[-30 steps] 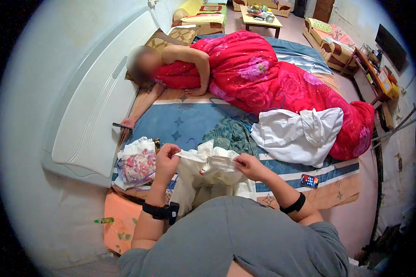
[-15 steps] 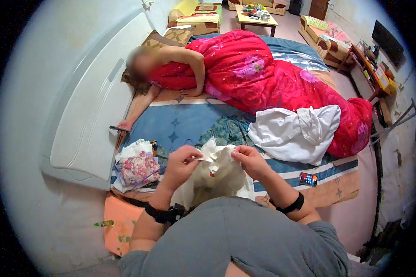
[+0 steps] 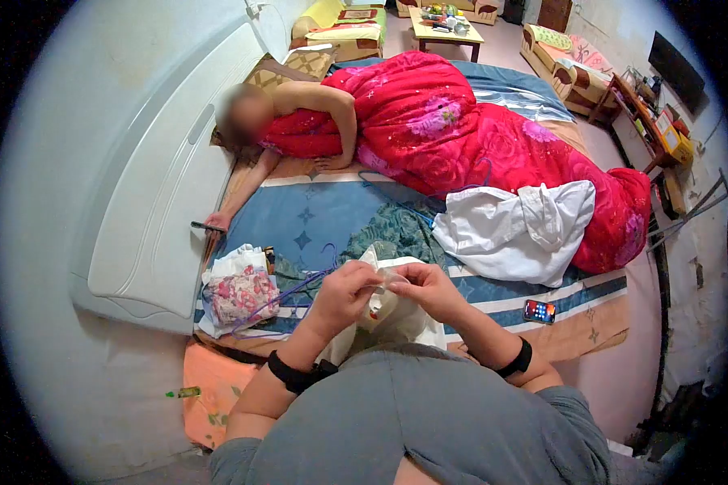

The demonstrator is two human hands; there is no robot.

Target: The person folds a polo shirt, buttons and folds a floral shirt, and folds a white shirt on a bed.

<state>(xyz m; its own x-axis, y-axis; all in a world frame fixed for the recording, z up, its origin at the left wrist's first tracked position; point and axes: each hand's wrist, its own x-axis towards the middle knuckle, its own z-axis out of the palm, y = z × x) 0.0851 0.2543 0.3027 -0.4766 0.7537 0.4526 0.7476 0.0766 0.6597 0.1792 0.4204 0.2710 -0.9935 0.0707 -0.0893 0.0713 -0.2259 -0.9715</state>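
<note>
Close together above the bed's near edge, my two hands pinch a cream-white garment [image 3: 412, 321]. My left hand [image 3: 349, 295] is closed on its upper edge, and my right hand [image 3: 429, 289] is closed on the same edge, fingertips nearly touching the left ones. The garment hangs down in front of my grey shirt, which hides its lower part. A purple hanger [image 3: 291, 289] lies left of my left hand, beside a pile of folded floral and white clothes [image 3: 243, 295]. Dark green lacy cloth [image 3: 392, 230] is just beyond my hands.
A person [image 3: 332, 109] lies on the bed under a red floral quilt [image 3: 429, 121], a phone in one hand. A white garment [image 3: 514, 230] rests against the quilt. Another phone [image 3: 539, 311] is at the bed's near right. The headboard [image 3: 166, 186] stands left.
Both hands have come together from apart, gathering the garment's edge between them. The purple hanger shows more fully now. The view has shifted slightly.
</note>
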